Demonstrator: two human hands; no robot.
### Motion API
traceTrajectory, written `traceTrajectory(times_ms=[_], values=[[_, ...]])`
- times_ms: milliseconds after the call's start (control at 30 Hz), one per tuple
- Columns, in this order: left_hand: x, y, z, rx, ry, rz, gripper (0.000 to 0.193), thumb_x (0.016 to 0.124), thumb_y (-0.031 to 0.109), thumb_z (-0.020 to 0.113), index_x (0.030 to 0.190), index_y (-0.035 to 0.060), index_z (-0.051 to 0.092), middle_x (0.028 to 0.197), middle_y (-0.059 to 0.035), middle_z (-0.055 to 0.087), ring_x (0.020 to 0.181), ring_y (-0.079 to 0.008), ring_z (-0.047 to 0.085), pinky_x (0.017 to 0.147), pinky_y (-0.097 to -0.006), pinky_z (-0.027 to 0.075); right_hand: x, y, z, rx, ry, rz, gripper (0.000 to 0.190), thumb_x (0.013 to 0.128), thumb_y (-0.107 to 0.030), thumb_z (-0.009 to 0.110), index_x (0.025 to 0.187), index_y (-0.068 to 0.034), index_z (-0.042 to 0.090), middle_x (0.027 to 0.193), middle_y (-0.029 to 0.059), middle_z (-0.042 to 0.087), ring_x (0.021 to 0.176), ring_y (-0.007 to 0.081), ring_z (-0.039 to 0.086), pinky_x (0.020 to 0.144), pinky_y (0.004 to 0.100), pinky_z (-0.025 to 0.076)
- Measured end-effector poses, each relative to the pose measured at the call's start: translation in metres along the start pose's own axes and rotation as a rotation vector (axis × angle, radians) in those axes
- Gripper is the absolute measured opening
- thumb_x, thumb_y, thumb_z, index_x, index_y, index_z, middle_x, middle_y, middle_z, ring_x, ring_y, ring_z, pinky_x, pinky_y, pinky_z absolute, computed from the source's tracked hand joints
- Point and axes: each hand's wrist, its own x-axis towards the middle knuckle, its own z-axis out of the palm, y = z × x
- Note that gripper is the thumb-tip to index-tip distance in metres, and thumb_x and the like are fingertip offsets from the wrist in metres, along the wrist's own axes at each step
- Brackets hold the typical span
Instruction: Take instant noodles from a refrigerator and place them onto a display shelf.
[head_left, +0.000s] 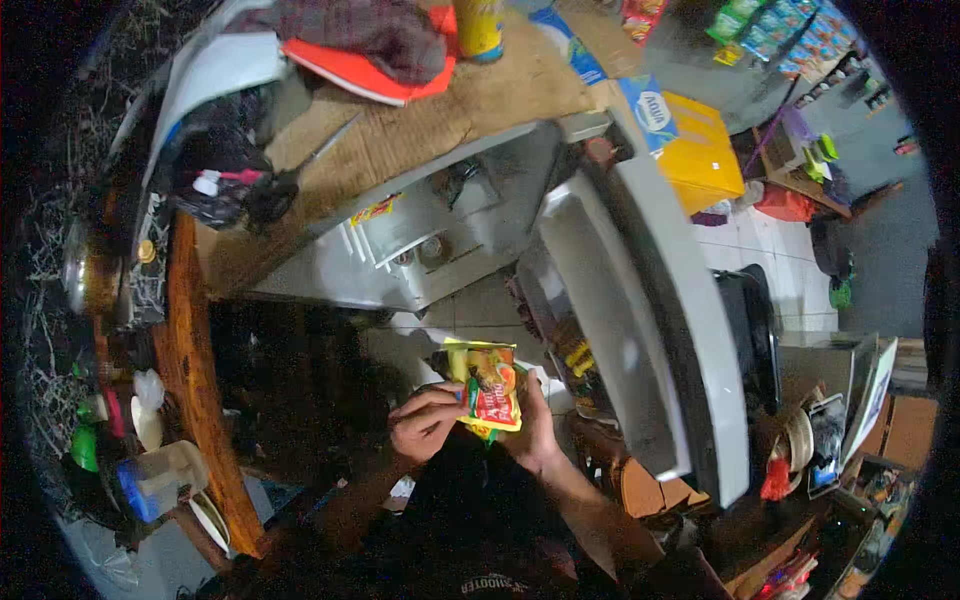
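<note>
In front of my chest, several yellow food sachets (491, 390) with printed food pictures and writing sit in a small stack between my hands. My left hand (427, 420) pinches the stack's left edge with bent fingers. My right hand (534, 427) supports it from the right side, its thumb pointing up along the edge. The sachets stand tilted, printed face towards me. How many lie behind the front one cannot be told. Both forearms come from the lower edge beside my dark shirt (487, 517).
Beyond the hands is a grey appliance (390, 285), with a long grey door-like panel (622, 322) at right. Further up lies a wooden tabletop (405, 127) bearing a yellow can (480, 30). A wooden beam (196, 375) runs down the left; a yellow box (701, 150) stands upper right.
</note>
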Motion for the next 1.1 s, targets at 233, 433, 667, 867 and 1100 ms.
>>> traceTrajectory(times_ms=[233,433,667,867,1100], values=[[0.054,0.106,-0.029,-0.129,0.018,0.143,0.014,0.07,-0.001,0.074,0.078,0.0032,0.064,0.1,-0.0121,0.055,0.1,-0.0279,0.06,0.081,-0.0372,0.051,-0.107,-0.067,0.093,-0.052,0.037,-0.31,0.059,0.091,-0.027,0.069,0.134,0.001,0.039,0.127,0.0167,0.055,0.117,0.0245,0.056,0.098,0.0391,0.046],[0.098,0.185,-0.006,-0.428,0.401,-0.123,0.053,0.074,0.006,0.081,0.12,0.0022,0.055,0.118,-0.0103,0.057,0.107,-0.0166,0.057,0.09,-0.0316,0.048,-0.176,-0.112,0.123,-0.58,-0.041,-0.782,0.056,0.088,-0.023,0.074,0.128,0.001,0.043,0.117,0.0129,0.06,0.107,0.0188,0.06,0.094,0.0338,0.049],[0.086,0.193,-0.009,-0.919,0.139,-0.453,0.061,0.083,-0.004,0.069,0.136,0.0044,0.041,0.129,-0.0083,0.057,0.12,-0.0191,0.055,0.101,-0.0359,0.045,-0.194,-0.129,0.107,-0.725,-0.016,-0.937,0.043,0.092,-0.022,0.069,0.122,0.0,0.048,0.113,0.0093,0.061,0.103,0.0162,0.059,0.092,0.0322,0.047],[0.051,0.174,-0.021,-1.101,0.427,-0.542,0.054,0.089,0.005,0.061,0.139,0.0056,0.039,0.132,-0.01,0.053,0.121,-0.0228,0.055,0.101,-0.0395,0.045,-0.187,-0.14,0.068,-0.398,-0.032,-0.846,0.043,0.097,-0.034,0.058,0.125,-0.002,0.053,0.114,0.0072,0.061,0.102,0.0156,0.058,0.093,0.0316,0.046],[0.002,0.15,-0.051,-0.963,0.621,-0.603,0.053,0.082,0.004,0.055,0.133,0.0033,0.045,0.125,-0.0097,0.057,0.116,-0.0225,0.057,0.101,-0.0391,0.043,-0.169,-0.12,0.072,-0.175,-0.097,-0.514,0.044,0.096,-0.035,0.059,0.128,-0.006,0.05,0.115,0.0069,0.061,0.104,0.0178,0.06,0.092,0.0343,0.048]])
